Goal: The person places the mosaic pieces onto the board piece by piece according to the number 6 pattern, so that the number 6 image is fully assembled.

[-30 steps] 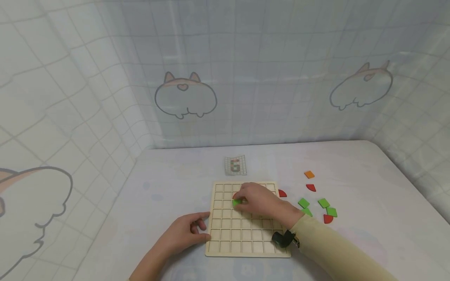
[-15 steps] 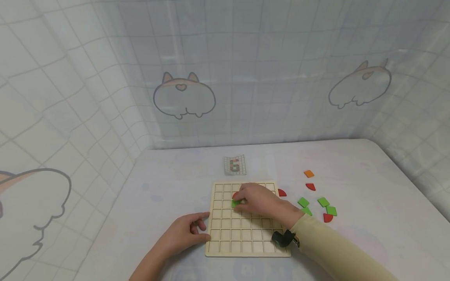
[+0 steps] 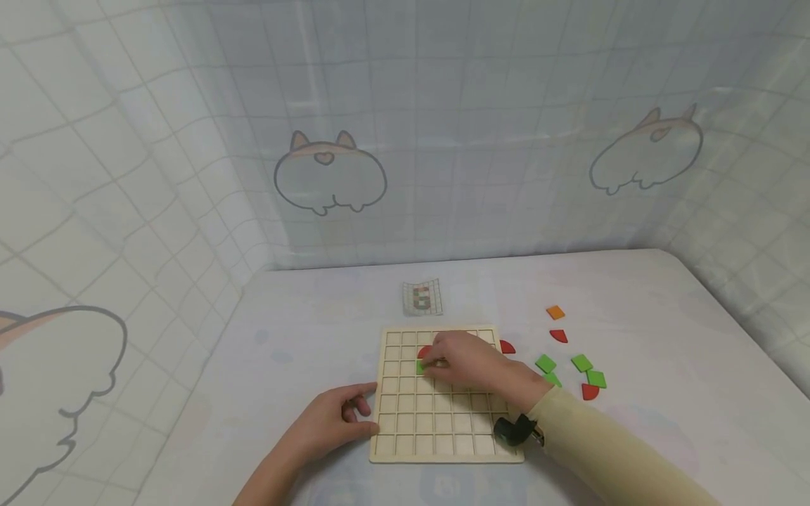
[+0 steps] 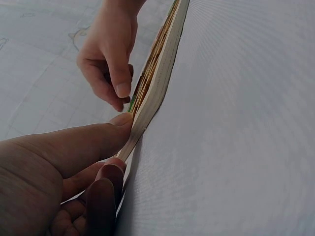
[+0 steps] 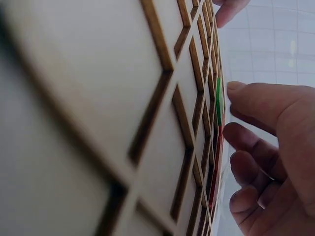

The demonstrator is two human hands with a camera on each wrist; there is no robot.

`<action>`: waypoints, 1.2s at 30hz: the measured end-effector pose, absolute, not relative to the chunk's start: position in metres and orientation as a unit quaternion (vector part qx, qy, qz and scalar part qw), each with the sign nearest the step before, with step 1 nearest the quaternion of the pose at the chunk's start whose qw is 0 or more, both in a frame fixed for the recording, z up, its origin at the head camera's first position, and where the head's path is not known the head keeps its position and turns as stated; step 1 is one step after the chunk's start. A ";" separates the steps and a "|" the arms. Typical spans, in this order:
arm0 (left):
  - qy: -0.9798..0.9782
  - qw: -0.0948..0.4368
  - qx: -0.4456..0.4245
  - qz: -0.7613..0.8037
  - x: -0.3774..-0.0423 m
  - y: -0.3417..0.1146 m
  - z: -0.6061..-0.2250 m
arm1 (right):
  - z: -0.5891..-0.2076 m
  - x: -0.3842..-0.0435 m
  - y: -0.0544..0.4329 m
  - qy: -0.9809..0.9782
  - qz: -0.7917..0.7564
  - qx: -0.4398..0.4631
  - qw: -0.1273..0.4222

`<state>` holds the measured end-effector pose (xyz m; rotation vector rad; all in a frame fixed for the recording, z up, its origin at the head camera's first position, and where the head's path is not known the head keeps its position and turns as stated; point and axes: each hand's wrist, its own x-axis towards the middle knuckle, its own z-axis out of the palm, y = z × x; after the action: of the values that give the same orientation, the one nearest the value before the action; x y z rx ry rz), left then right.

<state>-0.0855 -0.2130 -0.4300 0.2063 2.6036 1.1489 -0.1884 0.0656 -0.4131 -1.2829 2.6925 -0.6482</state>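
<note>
A wooden grid board (image 3: 405, 444) lies in front of me. My left hand (image 3: 335, 418) touches its left edge with thumb and index fingertips; in the left wrist view the thumb (image 4: 110, 132) rests at the rim. Over the upper part of the board is my right hand (image 3: 465, 362), its thumb and fingertips close by a green square tile (image 3: 420, 367). The right wrist view shows that green tile (image 5: 219, 101) lying in a grid cell, with a gap between it and the loosely bent fingers. Red pieces (image 5: 213, 182) sit in the cells beside it, one a red quarter-round piece (image 3: 425, 351).
Right of the board lie several green square tiles (image 3: 581, 362), red quarter-round pieces (image 3: 590, 391) and an orange square tile (image 3: 555, 313). Another red piece (image 3: 508, 347) lies by the board's right edge. A small gridded pattern card (image 3: 422, 298) is behind the board.
The right wrist has shifted slightly to the right while the fingertips stay near the green tile. The left hand keeps its place at the board's edge.
</note>
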 end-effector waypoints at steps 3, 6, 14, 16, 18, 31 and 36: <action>0.901 0.146 0.068 0.402 -0.085 -0.213 -0.430 | -0.411 -0.188 0.073 0.880 -0.231 -0.410 0.057; 0.902 0.145 0.068 0.401 -0.085 -0.212 -0.429 | -0.407 -0.187 0.084 0.885 -0.254 -0.384 0.071; 0.903 0.139 0.068 0.400 -0.084 -0.213 -0.431 | -0.406 -0.198 0.128 0.913 -0.289 -0.282 0.056; 0.902 0.139 0.069 0.402 -0.084 -0.213 -0.431 | -0.408 -0.200 0.142 0.915 -0.295 -0.271 0.043; 0.902 0.139 0.070 0.403 -0.084 -0.213 -0.430 | -0.411 -0.202 0.156 0.919 -0.294 -0.260 0.030; 0.904 0.136 0.073 0.398 -0.085 -0.214 -0.431 | -0.415 -0.208 0.219 0.943 -0.293 -0.158 0.005; 0.904 0.139 0.073 0.398 -0.085 -0.214 -0.430 | -0.418 -0.211 0.237 0.949 -0.284 -0.138 0.003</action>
<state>-0.0851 -0.2140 -0.4302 0.2112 2.6135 1.1503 -0.2113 0.2373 -0.4184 -0.4335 2.9745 -0.8897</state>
